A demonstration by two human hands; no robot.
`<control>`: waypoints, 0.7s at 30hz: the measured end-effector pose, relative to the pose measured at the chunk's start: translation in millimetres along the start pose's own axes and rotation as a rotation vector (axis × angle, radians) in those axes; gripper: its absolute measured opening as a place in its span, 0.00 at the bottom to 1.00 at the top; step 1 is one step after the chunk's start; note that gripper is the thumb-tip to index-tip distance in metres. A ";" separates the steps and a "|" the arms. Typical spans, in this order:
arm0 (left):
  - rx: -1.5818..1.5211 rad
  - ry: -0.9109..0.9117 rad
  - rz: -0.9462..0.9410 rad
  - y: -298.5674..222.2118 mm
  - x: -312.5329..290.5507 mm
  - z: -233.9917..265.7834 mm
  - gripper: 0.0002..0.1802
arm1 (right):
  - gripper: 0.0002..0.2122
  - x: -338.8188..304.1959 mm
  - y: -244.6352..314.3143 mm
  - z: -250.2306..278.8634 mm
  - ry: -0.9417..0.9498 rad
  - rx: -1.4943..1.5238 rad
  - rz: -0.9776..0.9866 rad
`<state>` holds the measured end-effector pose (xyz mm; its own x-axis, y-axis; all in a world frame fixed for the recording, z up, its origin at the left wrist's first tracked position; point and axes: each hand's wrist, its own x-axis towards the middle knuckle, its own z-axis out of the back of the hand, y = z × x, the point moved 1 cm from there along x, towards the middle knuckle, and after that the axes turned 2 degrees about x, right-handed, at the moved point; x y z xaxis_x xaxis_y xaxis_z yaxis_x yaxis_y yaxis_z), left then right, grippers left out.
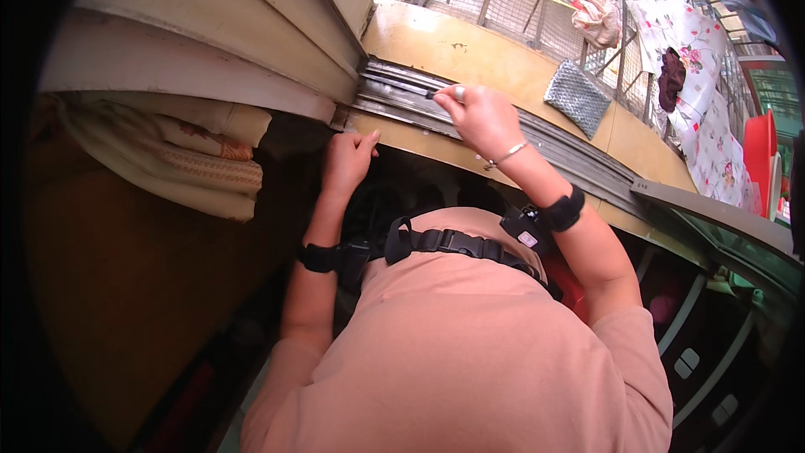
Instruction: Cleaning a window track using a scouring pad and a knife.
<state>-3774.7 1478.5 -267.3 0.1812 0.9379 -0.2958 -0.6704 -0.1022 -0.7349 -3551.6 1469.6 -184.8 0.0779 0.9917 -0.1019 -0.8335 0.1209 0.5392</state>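
Observation:
My right hand (488, 122) is over the metal window track (553, 144), its fingers pinched round a slim stick-like tool (431, 95). The tool's dark part shows at my fingertips, and a thin pale length seems to run left along the groove; its exact kind is unclear. By the left end of the sill, my left hand (349, 161) is curled closed with the thumb uppermost, close to the sill's front edge. What its fingers hold, if anything, is hidden.
A folded grey textured cloth (578, 97) lies on the yellow outer ledge (495, 44). Behind it stands a mesh window cage with a crumpled bag (597, 14) and floral sheet (723, 151). Cream panels (210, 25) and folded fabric (180, 151) are at left, a sliding window frame (713, 218) at right.

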 end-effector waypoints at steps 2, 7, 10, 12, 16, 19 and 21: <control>-0.047 0.008 0.002 5.1 -0.4 0.7 0.23 | 0.12 14.3 4.1 -9.1 -0.027 -0.078 0.047; -0.048 -0.007 -0.026 8.7 -0.7 -3.8 0.24 | 0.08 33.2 25.7 11.1 -0.042 -0.412 0.314; -0.067 -0.019 -0.032 8.4 -1.2 -5.6 0.24 | 0.06 47.2 28.7 22.4 -0.044 -0.494 0.409; -0.063 -0.020 -0.020 10.7 -2.7 -3.0 0.24 | 0.06 54.7 21.8 19.0 -0.092 -0.468 0.456; 0.013 -0.014 0.034 12.4 -9.1 -3.6 0.23 | 0.07 25.6 10.4 3.6 -0.155 -0.372 0.350; 0.040 -0.019 0.052 15.0 -9.8 -2.5 0.23 | 0.08 11.0 1.7 6.1 -0.132 -0.417 0.138; 0.036 -0.022 0.058 16.3 -12.2 -1.6 0.23 | 0.09 1.0 -5.3 11.4 -0.140 -0.445 0.056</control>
<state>-3786.7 1464.8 -276.7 0.1254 0.9380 -0.3233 -0.7050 -0.1450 -0.6942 -3540.9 1470.5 -178.2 0.0738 0.9962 0.0469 -0.9897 0.0673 0.1264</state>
